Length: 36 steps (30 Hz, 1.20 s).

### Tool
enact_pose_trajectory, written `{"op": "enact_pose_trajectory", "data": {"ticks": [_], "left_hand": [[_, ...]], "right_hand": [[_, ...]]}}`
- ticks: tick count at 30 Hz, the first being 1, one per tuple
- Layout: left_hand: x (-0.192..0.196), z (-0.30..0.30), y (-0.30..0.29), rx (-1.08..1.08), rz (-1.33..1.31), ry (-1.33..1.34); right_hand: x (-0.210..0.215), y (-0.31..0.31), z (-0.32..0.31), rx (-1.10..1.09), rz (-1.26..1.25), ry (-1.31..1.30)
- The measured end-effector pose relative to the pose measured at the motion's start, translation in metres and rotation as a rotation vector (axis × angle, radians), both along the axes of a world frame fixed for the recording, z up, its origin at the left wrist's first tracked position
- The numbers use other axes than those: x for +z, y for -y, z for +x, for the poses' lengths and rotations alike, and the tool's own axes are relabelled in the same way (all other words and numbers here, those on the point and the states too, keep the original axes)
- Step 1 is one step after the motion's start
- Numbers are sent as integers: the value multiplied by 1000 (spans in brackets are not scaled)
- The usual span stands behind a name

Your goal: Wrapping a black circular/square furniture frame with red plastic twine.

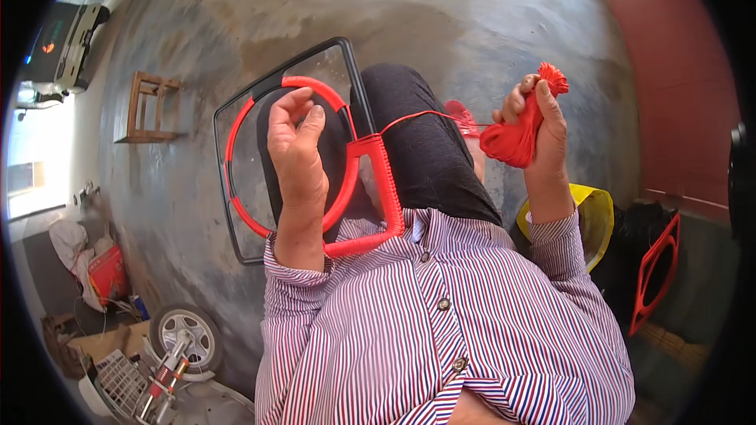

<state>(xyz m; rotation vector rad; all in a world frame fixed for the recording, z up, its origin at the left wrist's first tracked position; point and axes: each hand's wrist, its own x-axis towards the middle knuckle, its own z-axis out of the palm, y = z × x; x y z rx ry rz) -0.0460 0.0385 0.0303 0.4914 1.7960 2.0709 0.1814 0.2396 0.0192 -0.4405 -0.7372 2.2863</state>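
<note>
Stretching from the wrapped corner of the frame across to the right hand [529,122], a single taut strand of red cord [425,115] is the line on which everything here turns. That hand is closed around a bundled hank of red cord with a tufted end [516,138], held up and well out to the right of the frame, above the person's dark-trousered knee [421,142]. The black rectangular metal frame with a red-wrapped ring inside it [236,149] rests on the lap, its long side running away from the body and tilted toward the left. Its near right edge and lower corner are already bound in close red coils [386,185]. The left hand [295,145] sits over the ring with fingers curled and thumb raised, seemingly steadying it; whether it truly pinches the ring or the cord cannot be told. So the left hand is the nearer to the frame, while the cord supply lies to the right, with the strand running nearly level between them.
</note>
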Motion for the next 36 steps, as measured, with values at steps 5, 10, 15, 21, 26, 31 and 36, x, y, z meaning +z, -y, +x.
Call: {"op": "enact_pose_trajectory", "data": {"ticks": [5, 10, 15, 21, 26, 31, 36], "left_hand": [[-18, 16, 23, -99, 1, 118], [-23, 27, 36, -378, -176, 468], [-20, 37, 43, -422, -236, 504], [-1, 45, 47, -397, -144, 596], [0, 45, 47, -404, -38, 810], [-6, 38, 43, -452, 6, 955], [-17, 38, 42, -432, -7, 1000]], "right_hand": [[1, 32, -22, 222, 253, 408], [8, 58, -55, 451, 524, 564], [2, 60, -73, 621, 830, 728], [13, 64, -61, 577, 721, 636], [19, 72, -55, 448, 1079, 555], [12, 71, -53, 506, 996, 585], [19, 70, -51, 514, 1148, 595]]}}
